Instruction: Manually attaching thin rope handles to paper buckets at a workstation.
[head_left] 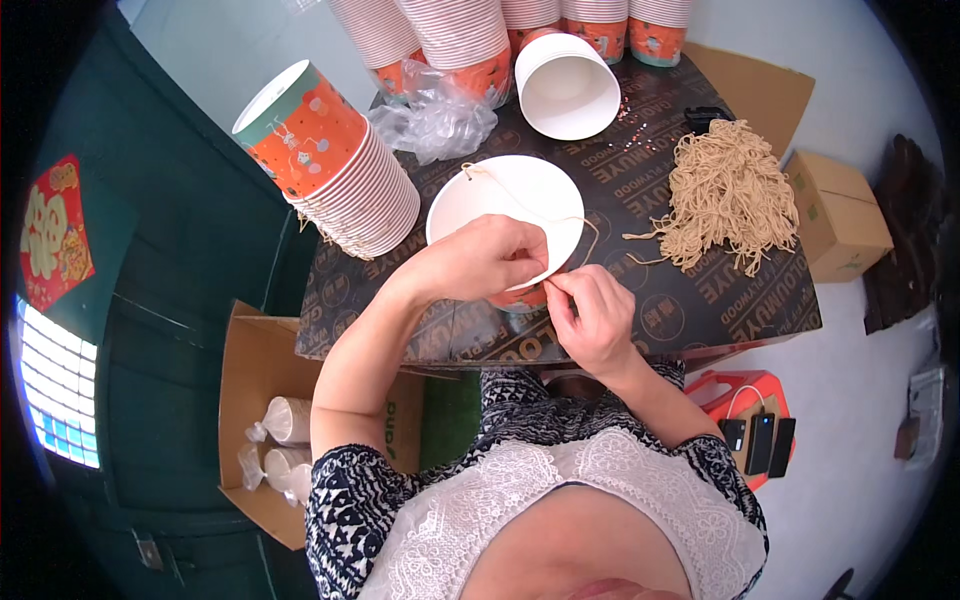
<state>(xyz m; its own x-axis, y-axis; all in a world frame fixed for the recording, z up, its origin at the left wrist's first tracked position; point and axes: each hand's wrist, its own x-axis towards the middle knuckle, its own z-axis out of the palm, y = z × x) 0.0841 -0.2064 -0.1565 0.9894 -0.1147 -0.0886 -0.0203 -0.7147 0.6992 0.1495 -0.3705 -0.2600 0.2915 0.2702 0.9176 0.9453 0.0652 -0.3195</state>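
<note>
Steady paper bucket (525,184) with left hand (490,255) clasped on rim (530,282); pinch narrowly beside bucket rim with right hand (592,310), can't tell on what; tug cord (547,217) gently.

white cup (538,186) partly hidden by left hand (488,255), string (596,234) lost at right hand (596,315), rear stacks (455,30) cut off above

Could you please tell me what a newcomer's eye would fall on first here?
Probably the white-lined paper bucket in the middle, with the left hand and right hand at its near rim and a thin cord across its opening. Next might come the loose tan heap of cord on the table's right, then the orange-patterned bucket stack on its left.
</note>
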